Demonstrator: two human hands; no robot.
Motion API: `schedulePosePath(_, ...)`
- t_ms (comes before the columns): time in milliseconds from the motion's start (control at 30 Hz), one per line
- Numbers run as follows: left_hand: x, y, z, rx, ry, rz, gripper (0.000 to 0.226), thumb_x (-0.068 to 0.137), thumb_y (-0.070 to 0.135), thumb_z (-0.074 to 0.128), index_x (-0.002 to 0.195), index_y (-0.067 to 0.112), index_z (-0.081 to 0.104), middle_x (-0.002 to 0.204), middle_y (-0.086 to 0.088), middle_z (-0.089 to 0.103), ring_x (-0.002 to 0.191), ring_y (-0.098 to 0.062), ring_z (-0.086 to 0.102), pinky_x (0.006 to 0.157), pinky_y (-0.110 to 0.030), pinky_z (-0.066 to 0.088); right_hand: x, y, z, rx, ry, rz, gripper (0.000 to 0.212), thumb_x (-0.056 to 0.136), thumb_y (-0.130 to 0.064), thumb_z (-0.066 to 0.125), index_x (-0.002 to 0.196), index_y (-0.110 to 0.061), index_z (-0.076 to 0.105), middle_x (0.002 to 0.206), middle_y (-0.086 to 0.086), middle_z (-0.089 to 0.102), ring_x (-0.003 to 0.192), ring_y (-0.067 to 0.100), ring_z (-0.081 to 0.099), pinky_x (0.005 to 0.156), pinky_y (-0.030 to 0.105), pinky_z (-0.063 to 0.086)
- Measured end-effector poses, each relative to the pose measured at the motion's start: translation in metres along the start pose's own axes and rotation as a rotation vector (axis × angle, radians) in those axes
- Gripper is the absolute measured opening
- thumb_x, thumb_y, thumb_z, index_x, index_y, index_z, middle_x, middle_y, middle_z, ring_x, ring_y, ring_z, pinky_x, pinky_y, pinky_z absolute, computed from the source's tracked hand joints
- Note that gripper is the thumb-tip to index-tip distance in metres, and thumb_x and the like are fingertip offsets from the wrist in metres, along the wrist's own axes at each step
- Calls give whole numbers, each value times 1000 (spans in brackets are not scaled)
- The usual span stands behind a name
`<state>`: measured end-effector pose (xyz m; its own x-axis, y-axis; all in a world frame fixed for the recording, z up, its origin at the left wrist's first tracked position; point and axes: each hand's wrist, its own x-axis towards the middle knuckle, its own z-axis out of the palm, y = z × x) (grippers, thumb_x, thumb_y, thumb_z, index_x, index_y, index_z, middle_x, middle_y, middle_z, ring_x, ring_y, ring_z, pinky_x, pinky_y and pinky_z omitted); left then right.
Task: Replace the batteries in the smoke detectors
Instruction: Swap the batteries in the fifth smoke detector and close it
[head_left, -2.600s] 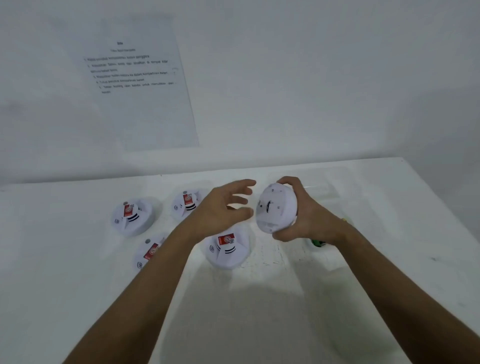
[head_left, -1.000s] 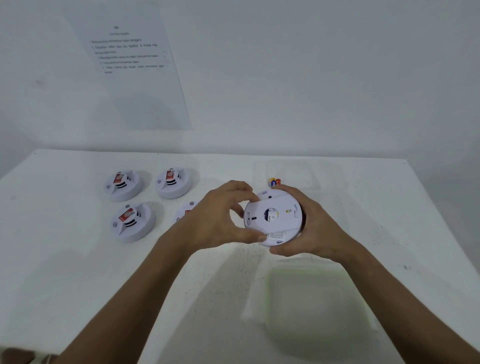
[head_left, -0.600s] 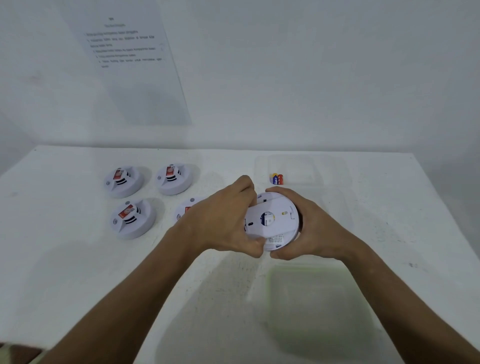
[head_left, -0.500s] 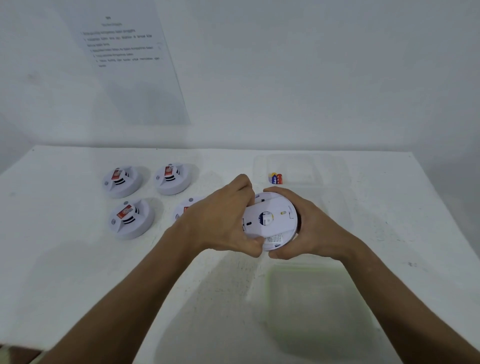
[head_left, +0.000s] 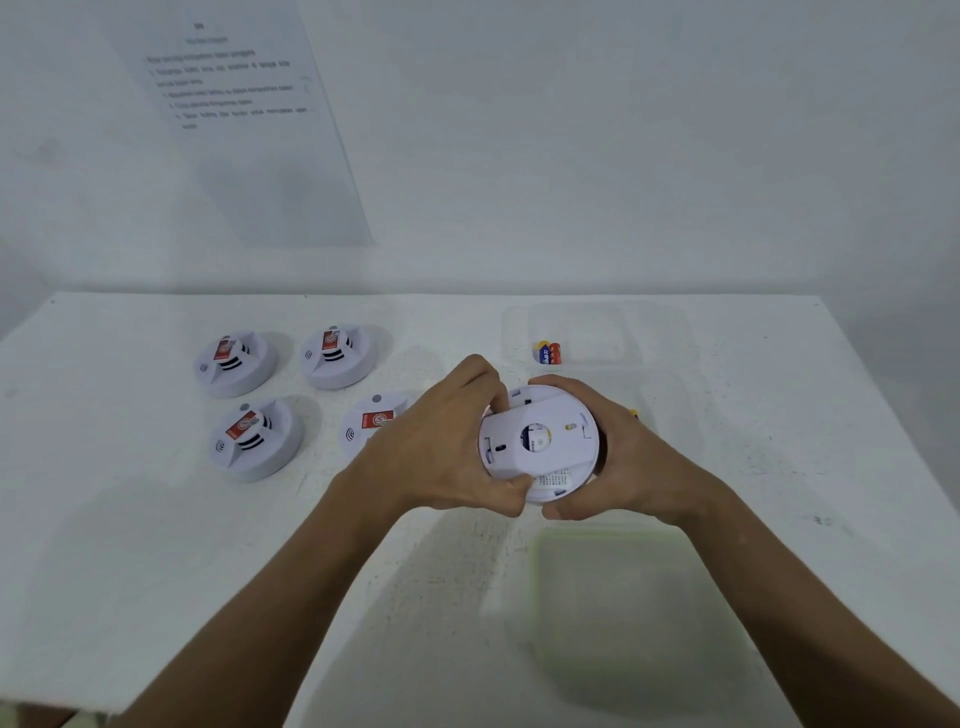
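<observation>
Above the white table (head_left: 130, 519) I hold a white smoke detector (head_left: 540, 447) with its back side facing me. My right hand (head_left: 628, 457) cups its right side, and my left hand (head_left: 441, 447) grips the left edge of its back plate with curled fingers and thumb. Several more detectors with red labels lie face up on the left: two at the back (head_left: 234, 361) (head_left: 337, 356), one in front (head_left: 254, 439), and one (head_left: 371, 423) partly hidden behind my left hand. A battery (head_left: 548, 353) lies in a clear tray (head_left: 597, 332).
A clear lidded container with a green rim (head_left: 623, 613) sits near the table's front, under my right forearm. A printed sheet (head_left: 234, 104) hangs on the wall behind. A small yellow item (head_left: 634, 414) peeks out behind my right hand. The table's right edge runs diagonally.
The detector has been turned so its back faces me. My left hand, which hovered beside it, has closed on its left edge. The view has shifted, with the other detectors now further left.
</observation>
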<state>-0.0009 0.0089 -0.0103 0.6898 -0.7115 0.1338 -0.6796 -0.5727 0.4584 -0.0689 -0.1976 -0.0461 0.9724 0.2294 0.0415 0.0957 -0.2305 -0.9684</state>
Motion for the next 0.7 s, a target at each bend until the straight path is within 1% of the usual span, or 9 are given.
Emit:
schedulePosePath(100, 0, -1, 1, -19, 14, 24, 62, 49, 56, 69, 94, 15, 54, 96, 6, 42, 83, -13, 50, 71, -36, 54, 1, -1, -2, -7, -16, -5, 96, 57, 16, 86, 138, -18, 46, 130, -5, 60, 123, 15, 57, 91, 23, 52)
schedulePosePath(167, 1, -1, 1, -14, 47, 17, 65, 49, 58, 67, 96, 15, 54, 97, 6, 43, 83, -14, 51, 70, -37, 55, 3, 0, 2, -31, 29, -20, 95, 57, 10, 88, 137, -19, 46, 129, -6, 61, 121, 12, 58, 94, 20, 50)
schedulePosePath(300, 2, -5, -2, -59, 113, -5, 66, 50, 58, 69, 98, 15, 56, 101, 5, 47, 84, -14, 53, 72, -39, 55, 4, 0, 8, -47, 64, 5, 86, 57, -1, 86, 131, -23, 49, 115, -11, 65, 106, 10, 65, 81, 17, 51)
schedulePosePath(367, -2, -11, -4, -129, 188, -21, 60, 50, 51, 74, 94, 14, 58, 100, 5, 49, 86, -13, 55, 71, -37, 55, 1, 0, 3, -41, 72, 5, 94, 56, 3, 89, 135, -25, 46, 117, -11, 65, 106, 11, 65, 80, 21, 55)
schedulePosePath(467, -18, -29, -3, -141, 295, -75, 52, 52, 47, 74, 86, 10, 60, 92, 2, 52, 81, -10, 54, 62, -30, 52, -7, -1, -12, -24, 99, 19, 99, 54, 7, 89, 136, -27, 46, 121, -13, 64, 112, 9, 63, 82, 22, 56)
schedulePosePath(533, -35, -43, 4, -116, 281, -124, 49, 53, 47, 74, 84, 11, 58, 88, 4, 51, 77, -9, 51, 58, -25, 48, -14, -1, -22, -37, 111, 37, 99, 50, 3, 90, 134, -29, 48, 121, -16, 63, 114, 6, 62, 81, 21, 56)
schedulePosePath(600, -52, -52, 17, -96, 215, -185, 50, 54, 46, 79, 87, 15, 57, 89, 8, 49, 77, -8, 48, 60, -19, 44, -20, -1, -30, -54, 126, 48, 97, 48, -4, 90, 132, -31, 49, 121, -17, 62, 114, 5, 61, 82, 24, 57)
schedulePosePath(667, -65, -55, 33, -26, 142, -207, 54, 53, 46, 80, 90, 15, 57, 89, 8, 47, 74, -10, 47, 58, -21, 44, -24, -1, -33, -64, 132, 51, 96, 47, -11, 91, 132, -31, 49, 121, -15, 62, 116, 7, 60, 85, 24, 57)
schedulePosePath(700, -70, -57, 41, 24, 108, -196, 55, 53, 49, 78, 90, 13, 57, 88, 6, 47, 71, -13, 46, 56, -26, 46, -25, -1, -32, -68, 128, 50, 97, 47, -13, 91, 132, -31, 49, 122, -15, 61, 117, 8, 60, 86, 22, 56)
